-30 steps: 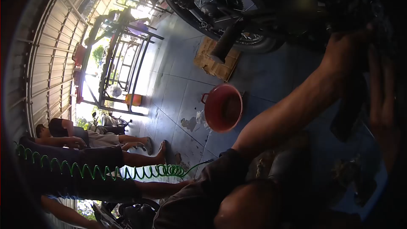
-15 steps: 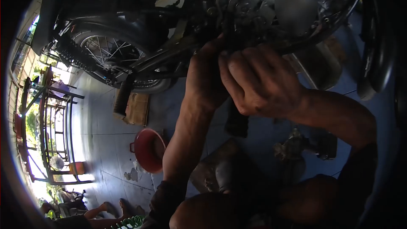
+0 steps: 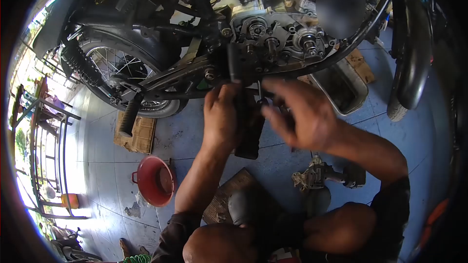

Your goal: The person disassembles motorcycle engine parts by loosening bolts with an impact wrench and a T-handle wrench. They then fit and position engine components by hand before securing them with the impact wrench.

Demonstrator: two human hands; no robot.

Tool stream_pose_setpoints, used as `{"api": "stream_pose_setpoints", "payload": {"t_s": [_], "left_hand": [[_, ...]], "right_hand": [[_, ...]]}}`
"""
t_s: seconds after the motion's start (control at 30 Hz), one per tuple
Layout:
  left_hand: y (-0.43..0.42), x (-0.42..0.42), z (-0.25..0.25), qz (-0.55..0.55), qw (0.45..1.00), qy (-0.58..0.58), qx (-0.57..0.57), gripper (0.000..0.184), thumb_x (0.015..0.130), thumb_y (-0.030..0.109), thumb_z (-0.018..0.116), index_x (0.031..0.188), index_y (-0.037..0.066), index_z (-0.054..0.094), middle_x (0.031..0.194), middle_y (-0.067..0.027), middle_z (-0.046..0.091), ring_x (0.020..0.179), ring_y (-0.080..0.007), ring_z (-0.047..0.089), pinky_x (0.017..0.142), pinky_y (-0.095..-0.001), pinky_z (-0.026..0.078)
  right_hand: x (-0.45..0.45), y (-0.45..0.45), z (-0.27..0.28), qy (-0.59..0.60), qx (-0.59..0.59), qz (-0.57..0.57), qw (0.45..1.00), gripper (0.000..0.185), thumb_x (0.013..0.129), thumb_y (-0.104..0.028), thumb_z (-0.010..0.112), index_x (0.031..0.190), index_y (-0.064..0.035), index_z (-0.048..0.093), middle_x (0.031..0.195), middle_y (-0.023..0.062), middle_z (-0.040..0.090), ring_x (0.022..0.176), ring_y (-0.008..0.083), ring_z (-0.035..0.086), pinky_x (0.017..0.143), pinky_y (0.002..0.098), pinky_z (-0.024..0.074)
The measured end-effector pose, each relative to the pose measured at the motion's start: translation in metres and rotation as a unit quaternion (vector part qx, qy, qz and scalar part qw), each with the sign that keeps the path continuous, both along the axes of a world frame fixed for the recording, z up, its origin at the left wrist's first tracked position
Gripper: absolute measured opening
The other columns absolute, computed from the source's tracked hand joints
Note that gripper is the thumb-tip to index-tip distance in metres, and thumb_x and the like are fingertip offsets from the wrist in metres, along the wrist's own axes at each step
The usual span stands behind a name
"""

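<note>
My left hand [image 3: 222, 117] is closed around a dark part below the motorcycle frame; what it holds is too dark to make out. A dark bar [image 3: 234, 63] stands just above its fingers. To its right, my right hand [image 3: 304, 114] is blurred, with thumb and fingers apart beside a thin metal rod [image 3: 260, 90]. Both hands are under the opened engine [image 3: 278, 31], whose gears and shafts show. A black footrest [image 3: 248, 141] hangs between my forearms.
A red basin [image 3: 156, 181] and cardboard [image 3: 135, 134] lie left on the tiled floor. A metal tray [image 3: 341, 85] is under the engine at right. A greasy metal part [image 3: 317, 173] lies near my right knee. The spoked rear wheel [image 3: 117, 63] is upper left.
The view has swung from the left side towards the engine, which is now brighter. My right hand has moved away from my left, and its fingers have spread.
</note>
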State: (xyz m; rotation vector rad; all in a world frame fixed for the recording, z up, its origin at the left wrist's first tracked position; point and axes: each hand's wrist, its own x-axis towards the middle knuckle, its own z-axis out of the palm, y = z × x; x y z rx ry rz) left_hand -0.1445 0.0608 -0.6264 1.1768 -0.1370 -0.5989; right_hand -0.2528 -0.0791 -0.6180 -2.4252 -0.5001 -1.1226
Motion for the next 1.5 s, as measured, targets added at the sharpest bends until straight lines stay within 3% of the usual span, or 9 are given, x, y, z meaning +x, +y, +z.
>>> {"api": "stream_pose_setpoints", "payload": {"t_s": [0.07, 0.1, 0.3, 0.9, 0.97, 1.03, 1.3, 1.37, 1.5], "left_hand": [[-0.002, 0.008, 0.002, 0.008, 0.999, -0.044, -0.011, 0.022, 0.09, 0.018, 0.05, 0.087, -0.001, 0.061, 0.07, -0.0062, 0.058, 0.052, -0.0162, 0.054, 0.044, -0.0282, 0.043], [-0.004, 0.011, 0.001, 0.016, 0.996, -0.087, -0.017, 0.021, 0.09, 0.017, 0.051, 0.087, -0.001, 0.06, 0.068, -0.0059, 0.056, 0.05, -0.0149, 0.053, 0.04, -0.0267, 0.04], [-0.013, 0.005, -0.011, 0.053, 0.992, -0.114, 0.0, 0.02, 0.091, 0.016, 0.049, 0.093, -0.002, 0.057, 0.07, -0.007, 0.055, 0.049, -0.0138, 0.049, 0.038, -0.0243, 0.036], [-0.01, 0.002, -0.011, -0.005, 0.991, -0.128, 0.044, 0.019, 0.092, 0.014, 0.052, 0.092, -0.004, 0.058, 0.072, -0.009, 0.061, 0.044, -0.0096, 0.048, 0.036, -0.0227, 0.033], [-0.011, 0.002, -0.01, -0.018, 0.99, -0.13, 0.045, 0.019, 0.092, 0.014, 0.052, 0.092, -0.004, 0.058, 0.072, -0.0092, 0.061, 0.043, -0.0097, 0.048, 0.036, -0.0227, 0.033], [-0.012, 0.003, -0.009, -0.018, 0.991, -0.126, 0.045, 0.02, 0.091, 0.014, 0.052, 0.092, -0.005, 0.059, 0.072, -0.0097, 0.062, 0.041, -0.0099, 0.047, 0.034, -0.0232, 0.032], [-0.024, 0.015, -0.002, -0.023, 0.998, -0.06, 0.016, 0.022, 0.091, 0.016, 0.049, 0.096, -0.003, 0.059, 0.073, -0.01, 0.062, 0.039, -0.0107, 0.044, 0.032, -0.0244, 0.03], [-0.025, 0.02, 0.0, -0.024, 0.998, -0.058, 0.009, 0.023, 0.091, 0.017, 0.048, 0.097, -0.003, 0.058, 0.073, -0.0095, 0.061, 0.039, -0.011, 0.042, 0.032, -0.0246, 0.03], [-0.024, 0.038, -0.003, -0.078, 0.976, 0.125, -0.161, 0.029, 0.095, 0.02, 0.046, 0.104, -0.005, 0.056, 0.068, -0.0037, 0.052, 0.039, -0.0087, 0.038, 0.03, -0.0219, 0.028]], "right_hand": [[0.014, -0.018, 0.013, 0.101, 0.133, -0.09, 0.982, 0.045, 0.081, -0.012, 0.065, 0.122, 0.0029, 0.052, 0.095, 0.0219, 0.064, 0.077, 0.0339, 0.066, 0.067, 0.0395, 0.0533], [0.023, -0.03, 0.017, 0.135, 0.177, -0.11, 0.969, 0.055, 0.082, -0.011, 0.066, 0.133, -0.0049, 0.046, 0.07, 0.0131, 0.062, 0.061, 0.0224, 0.061, 0.063, 0.0333, 0.0491], [0.061, -0.053, 0.03, 0.251, 0.166, -0.098, 0.948, 0.065, 0.079, -0.009, 0.066, 0.138, -0.0032, 0.042, 0.068, 0.0141, 0.062, 0.063, 0.0234, 0.061, 0.064, 0.0358, 0.0473], [0.082, -0.03, 0.021, 0.206, 0.094, -0.182, 0.957, 0.065, 0.08, -0.013, 0.067, 0.139, -0.0004, 0.041, 0.071, 0.0166, 0.06, 0.066, 0.0298, 0.06, 0.067, 0.04, 0.0488], [0.081, -0.032, 0.022, 0.204, 0.092, -0.172, 0.959, 0.066, 0.08, -0.011, 0.067, 0.14, -0.0026, 0.041, 0.069, 0.0145, 0.059, 0.063, 0.0253, 0.058, 0.064, 0.0366, 0.0475], [0.077, -0.033, 0.032, 0.285, 0.118, -0.164, 0.937, 0.064, 0.079, -0.015, 0.065, 0.136, 0.0033, 0.041, 0.092, 0.0267, 0.064, 0.09, 0.0423, 0.064, 0.083, 0.0463, 0.049], [0.065, -0.042, 0.015, 0.163, 0.154, -0.127, 0.966, 0.051, 0.08, -0.011, 0.066, 0.128, -0.0023, 0.052, 0.08, 0.0194, 0.063, 0.069, 0.032, 0.063, 0.07, 0.0391, 0.0503], [0.048, -0.038, 0.015, 0.181, 0.199, -0.1, 0.958, 0.047, 0.084, -0.002, 0.063, 0.13, -0.0058, 0.053, 0.065, 0.0015, 0.055, 0.057, 0.0074, 0.048, 0.054, 0.0237, 0.04], [0.01, -0.04, 0.003, 0.135, 0.221, -0.084, 0.962, 0.036, 0.082, -0.005, 0.066, 0.117, -0.0031, 0.059, 0.064, 0.0063, 0.055, 0.054, 0.0116, 0.052, 0.053, 0.0277, 0.043]]}}
